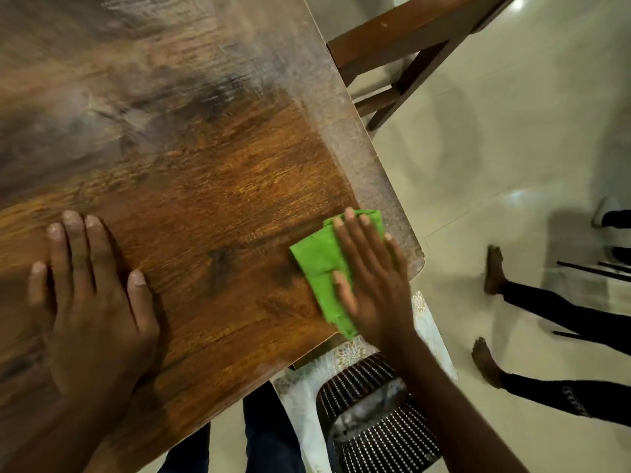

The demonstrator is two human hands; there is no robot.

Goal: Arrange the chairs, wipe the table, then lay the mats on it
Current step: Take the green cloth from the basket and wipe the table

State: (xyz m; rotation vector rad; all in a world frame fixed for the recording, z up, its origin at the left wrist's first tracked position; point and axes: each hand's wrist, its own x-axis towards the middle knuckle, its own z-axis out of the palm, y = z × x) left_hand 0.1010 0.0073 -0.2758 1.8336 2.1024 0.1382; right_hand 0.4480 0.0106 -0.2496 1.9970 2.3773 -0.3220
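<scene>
Both hands [370, 281] flat: cloth [319, 264], table [191, 158].

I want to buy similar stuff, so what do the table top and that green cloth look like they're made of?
The table top looks like wood or a wood-grain laminate, brown with streaked grain and a dull sheen; which one is unclear. The green cloth under the right hand looks like soft folded fabric, perhaps microfibre, matte and creased.
</scene>
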